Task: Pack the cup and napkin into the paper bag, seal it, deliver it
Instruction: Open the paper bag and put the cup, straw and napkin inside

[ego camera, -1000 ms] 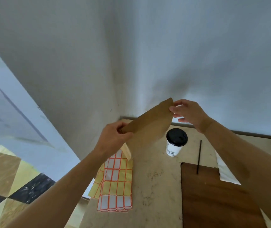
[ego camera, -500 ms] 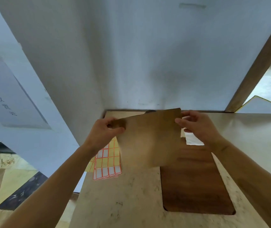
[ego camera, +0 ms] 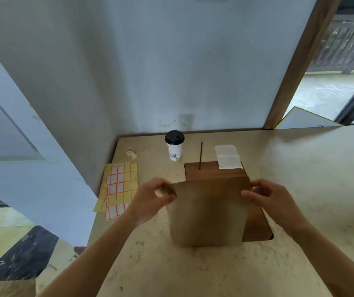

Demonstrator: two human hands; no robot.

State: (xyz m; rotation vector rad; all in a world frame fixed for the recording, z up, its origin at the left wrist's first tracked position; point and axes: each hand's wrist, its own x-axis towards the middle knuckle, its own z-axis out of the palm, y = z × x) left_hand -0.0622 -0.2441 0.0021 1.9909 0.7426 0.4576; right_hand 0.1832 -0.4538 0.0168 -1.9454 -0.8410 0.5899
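**Bag's up but still flat, nothing packed yet**

Near end first: both forearms reach in over the surface [ego camera: 193, 271]. Left hand [ego camera: 150, 200] and right hand [ego camera: 266, 196] each pinch a top corner of the paper bag [ego camera: 208, 215], fingers curled on its rim, bottom edge down on the surface. Looks like the opening step imo; next move prob needs the mouth pulled apart w/ both hands. Further back, well apart from the bag: napkin [ego camera: 227, 156], then cup [ego camera: 174, 145] w/ black lid, upright, untouched.

Dim soft daylight, seemingly from the right opening, wide-angle bending at edges, slight blur
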